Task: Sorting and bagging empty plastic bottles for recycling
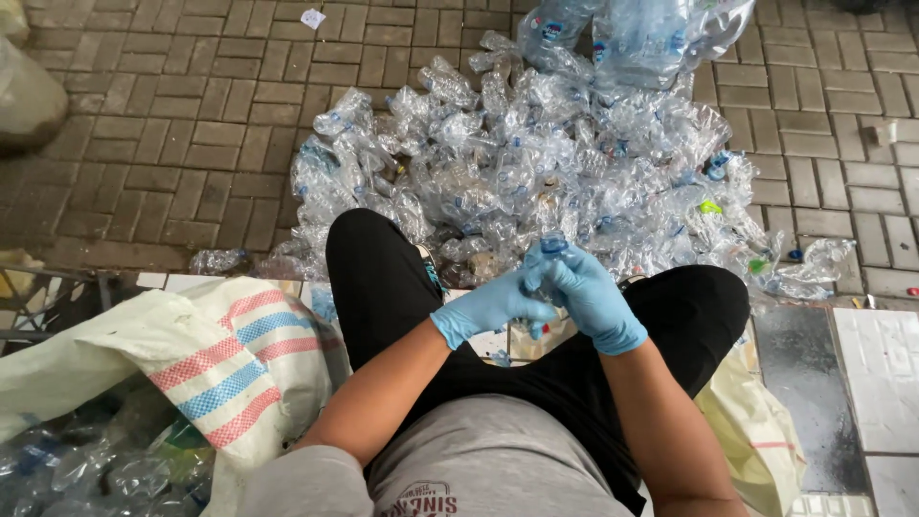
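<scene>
Bottle (552,251), clear with blue cap, sits centre frame above the knees. Right hand (592,295) grips its body; left hand (490,306) closes on its lower end. Step in hand: stripping or uncapping, apparently. Next move calls for a firm twist. Pile (536,163) lies beyond; sack (220,359) lower left.

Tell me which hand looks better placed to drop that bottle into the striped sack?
Probably the left hand. The striped sack lies open on the person's left, and that hand sits nearer it. The right hand has its grip around the clear bottle, farther from the sack.
</scene>
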